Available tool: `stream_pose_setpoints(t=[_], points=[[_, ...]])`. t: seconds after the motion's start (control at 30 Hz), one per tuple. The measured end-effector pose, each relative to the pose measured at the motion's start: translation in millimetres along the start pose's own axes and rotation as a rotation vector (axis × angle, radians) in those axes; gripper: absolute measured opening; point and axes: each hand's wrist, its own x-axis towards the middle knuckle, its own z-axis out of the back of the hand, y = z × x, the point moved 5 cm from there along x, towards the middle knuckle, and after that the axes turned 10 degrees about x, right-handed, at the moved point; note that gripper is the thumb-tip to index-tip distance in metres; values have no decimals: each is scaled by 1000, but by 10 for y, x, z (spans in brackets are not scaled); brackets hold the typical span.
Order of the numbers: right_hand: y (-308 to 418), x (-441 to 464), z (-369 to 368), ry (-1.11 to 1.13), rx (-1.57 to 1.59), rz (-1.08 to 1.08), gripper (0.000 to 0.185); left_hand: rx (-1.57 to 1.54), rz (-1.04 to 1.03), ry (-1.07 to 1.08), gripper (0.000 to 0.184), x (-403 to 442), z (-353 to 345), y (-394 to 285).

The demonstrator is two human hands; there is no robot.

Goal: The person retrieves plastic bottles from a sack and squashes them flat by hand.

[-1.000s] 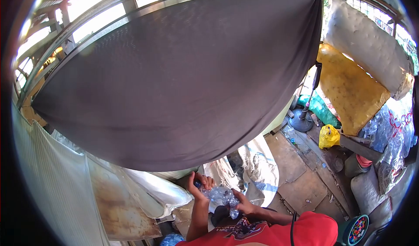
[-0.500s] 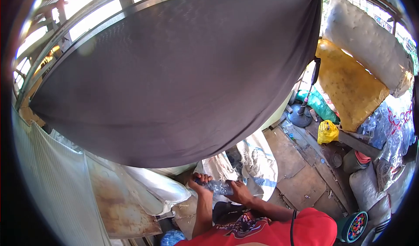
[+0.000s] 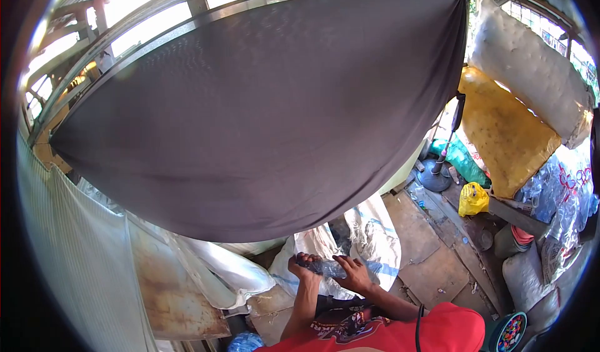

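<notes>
A clear plastic bottle (image 3: 327, 267) lies sideways between my hands, in front of my chest. Its left end is wrapped by the fingers of my left hand (image 3: 305, 264). My right hand (image 3: 354, 274) is closed over the right part of the bottle, with the fingers bent across it. Just beyond both hands is a white woven sack (image 3: 379, 242) with blue stripes, its mouth showing something dark inside. Part of the bottle is hidden by my fingers.
A large dark cloth (image 3: 262, 114) hangs ahead. To the right are a yellow plastic bag (image 3: 473, 200), a dark round stand base (image 3: 433, 176), and a bucket of colourful caps (image 3: 511, 332). Bags of clear bottles (image 3: 565, 186) are piled at far right. Below left sits bluish plastic (image 3: 245, 342).
Both hands and the bottle have shifted a little to the right in view. My right hand's fingers now reach more over the bottle. The whole scene has moved slightly downward.
</notes>
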Motion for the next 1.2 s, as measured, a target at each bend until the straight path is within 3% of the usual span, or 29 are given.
stream_pose_setpoints(t=[0.23, 0.3, 0.33, 0.47, 0.57, 0.6, 0.63, 0.67, 0.7, 0.77, 0.8, 0.83, 0.9, 0.93, 0.97, 1.07, 1.17, 1.2], points=[[57, 28, 193, -55, 271, -135, 73, 132, -60, 43, 41, 27, -56, 82], [-111, 25, 107, 27, 619, -503, 75, 254, -154, 93, 43, -79, -194, 46], [-189, -16, 32, 71, 791, -690, 76, 299, -156, 158, 42, -123, -291, 43], [-825, -118, -453, -165, 1142, -759, 74, 512, -208, 488, 49, -357, -677, -35], [-467, 33, -133, -92, 1641, -929, 52, 795, -202, 829, 62, -653, -910, -183], [-381, 23, -48, 111, 1766, -917, 36, 912, -176, 924, 62, -672, -884, -244], [-331, -52, -33, 197, 1790, -979, 36, 1029, -150, 1017, 62, -694, -868, -332], [-268, -134, -49, 289, 1812, -1040, 37, 1176, 39, 1131, 61, -766, -930, -403], [-201, -231, -85, 384, 1830, -1105, 39, 1294, 136, 1189, 48, -911, -1026, -450], [108, -421, -146, 899, 2180, -1069, 48, 1525, -4, 1368, 34, -1002, -1164, -355], [232, -487, -223, 949, 2380, -1153, 56, 1398, -123, 1555, 27, -1148, -1310, -265], [303, -489, -259, 991, 2391, -1055, 56, 1254, -248, 1733, 20, -1336, -1436, -168], [398, -448, -293, 1064, 2397, -848, 55, 1056, 1, 1684, 18, -1490, -1440, -18], [376, -466, -377, 1088, 2466, -789, 52, 1127, 104, 1685, 19, -1520, -1422, -10], [377, -445, -335, 1005, 2435, -864, 50, 1196, 212, 1684, 21, -1540, -1399, 1], [364, -453, -206, 879, 2328, -969, 46, 1254, 79, 1631, 24, -1491, -1397, 20], [242, -518, -80, 745, 2026, -1116, 42, 1333, 195, 1693, 25, -1618, -1374, 123], [95, -568, -128, 792, 1943, -1041, 46, 1278, 220, 1676, 26, -1710, -1446, 142]])
